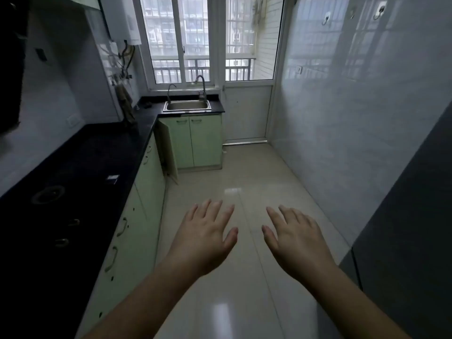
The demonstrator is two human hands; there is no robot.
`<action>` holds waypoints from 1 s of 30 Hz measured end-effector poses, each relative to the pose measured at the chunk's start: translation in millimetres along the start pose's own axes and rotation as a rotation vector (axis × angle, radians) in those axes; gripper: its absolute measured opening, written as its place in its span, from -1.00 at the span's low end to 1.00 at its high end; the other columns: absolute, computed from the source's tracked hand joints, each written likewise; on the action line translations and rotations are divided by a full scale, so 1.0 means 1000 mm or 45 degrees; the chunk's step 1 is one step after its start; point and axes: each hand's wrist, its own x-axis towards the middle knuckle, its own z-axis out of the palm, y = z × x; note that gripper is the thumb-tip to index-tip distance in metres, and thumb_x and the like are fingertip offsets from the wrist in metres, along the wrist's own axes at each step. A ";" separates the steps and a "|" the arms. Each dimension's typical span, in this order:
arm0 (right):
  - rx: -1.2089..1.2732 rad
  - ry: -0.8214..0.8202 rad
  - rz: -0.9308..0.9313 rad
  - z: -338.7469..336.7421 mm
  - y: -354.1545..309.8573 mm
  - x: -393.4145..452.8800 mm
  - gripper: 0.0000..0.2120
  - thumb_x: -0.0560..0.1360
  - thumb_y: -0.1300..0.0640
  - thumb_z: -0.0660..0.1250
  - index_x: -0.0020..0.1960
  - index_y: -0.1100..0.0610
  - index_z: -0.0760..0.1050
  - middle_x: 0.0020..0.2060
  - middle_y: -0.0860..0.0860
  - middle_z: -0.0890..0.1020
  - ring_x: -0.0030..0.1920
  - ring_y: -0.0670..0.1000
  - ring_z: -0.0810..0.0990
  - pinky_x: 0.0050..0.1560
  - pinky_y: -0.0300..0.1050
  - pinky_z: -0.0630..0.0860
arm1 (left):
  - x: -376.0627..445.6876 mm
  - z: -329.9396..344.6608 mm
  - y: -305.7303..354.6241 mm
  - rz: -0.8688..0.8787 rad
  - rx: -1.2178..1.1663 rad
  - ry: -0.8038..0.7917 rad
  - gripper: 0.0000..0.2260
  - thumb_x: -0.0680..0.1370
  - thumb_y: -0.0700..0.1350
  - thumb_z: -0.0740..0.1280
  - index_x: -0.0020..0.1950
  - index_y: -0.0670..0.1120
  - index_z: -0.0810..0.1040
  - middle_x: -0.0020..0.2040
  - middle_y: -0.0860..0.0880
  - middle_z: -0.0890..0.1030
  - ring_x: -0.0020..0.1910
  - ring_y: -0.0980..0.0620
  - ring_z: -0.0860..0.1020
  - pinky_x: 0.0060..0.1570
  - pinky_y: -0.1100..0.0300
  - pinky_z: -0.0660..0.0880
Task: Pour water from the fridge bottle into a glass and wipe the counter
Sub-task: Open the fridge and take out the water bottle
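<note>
My left hand and my right hand are held out in front of me over the tiled floor, palms down, fingers spread, each holding nothing. The dark counter runs along the left wall, to the left of my left hand. A grey fridge stands at the right edge, beside my right forearm, its door shut. No bottle, glass or cloth for wiping shows in this view.
A gas hob is set into the counter. A steel sink with a faucet sits under the far window. One green cabinet door hangs open into the aisle. Rags hang in the corner.
</note>
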 end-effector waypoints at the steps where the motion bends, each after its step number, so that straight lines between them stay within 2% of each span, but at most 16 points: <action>1: 0.001 0.004 -0.005 0.002 0.004 0.010 -0.46 0.64 -0.18 -0.12 0.58 -0.06 -0.03 0.56 0.00 0.13 0.54 0.01 0.07 0.51 -0.02 0.00 | 0.013 0.001 -0.001 0.005 0.001 0.003 -0.46 0.64 0.24 -0.13 0.59 0.15 -0.17 0.62 0.04 -0.09 0.58 0.03 -0.16 0.52 0.04 -0.20; 8: -0.002 0.063 0.053 0.007 0.047 0.112 -0.46 0.63 -0.18 -0.10 0.57 -0.06 0.00 0.53 -0.01 0.20 0.51 0.01 0.15 0.48 -0.03 0.04 | 0.132 0.008 0.006 0.058 0.086 0.037 -0.45 0.64 0.26 -0.12 0.60 0.15 -0.13 0.62 0.04 -0.04 0.58 0.02 -0.10 0.52 0.03 -0.16; 11: -0.013 0.104 0.046 0.002 0.064 0.150 -0.45 0.63 -0.17 -0.08 0.57 -0.05 -0.01 0.45 -0.02 0.31 0.42 0.01 0.27 0.41 -0.06 0.16 | 0.176 0.002 0.010 0.099 0.107 0.072 -0.46 0.64 0.24 -0.12 0.60 0.14 -0.12 0.62 0.06 -0.06 0.58 0.02 -0.14 0.52 0.03 -0.19; 14: -0.014 0.110 0.067 0.000 0.079 0.184 -0.45 0.63 -0.16 -0.06 0.57 -0.04 0.01 0.43 -0.01 0.35 0.38 0.03 0.31 0.37 -0.06 0.20 | 0.214 0.000 0.015 0.144 0.110 0.094 -0.46 0.65 0.23 -0.12 0.61 0.13 -0.09 0.62 0.06 -0.07 0.58 0.02 -0.18 0.52 0.04 -0.22; 17: -0.040 0.100 0.101 0.001 0.089 0.209 -0.45 0.63 -0.17 -0.06 0.57 -0.04 0.02 0.46 0.00 0.31 0.42 0.03 0.27 0.40 -0.04 0.17 | 0.248 0.002 0.016 0.185 0.099 0.083 -0.46 0.65 0.23 -0.11 0.61 0.13 -0.06 0.62 0.06 -0.11 0.58 0.02 -0.22 0.50 0.06 -0.27; 21: -0.026 0.105 0.169 0.001 0.107 0.247 -0.45 0.63 -0.17 -0.06 0.57 -0.05 -0.01 0.54 0.01 0.17 0.50 0.04 0.14 0.45 -0.02 0.09 | 0.301 0.008 0.017 0.278 0.085 0.103 -0.46 0.64 0.24 -0.10 0.60 0.13 -0.03 0.62 0.06 -0.10 0.58 0.02 -0.22 0.51 0.06 -0.24; 30: -0.137 0.119 0.405 0.012 0.126 0.335 -0.43 0.63 -0.18 -0.06 0.58 -0.04 -0.07 0.58 0.04 -0.02 0.55 0.10 -0.02 0.51 0.06 -0.06 | 0.424 0.026 0.004 0.616 0.071 0.136 -0.46 0.63 0.24 -0.13 0.61 0.13 -0.03 0.61 0.06 -0.19 0.57 -0.03 -0.28 0.53 0.01 -0.25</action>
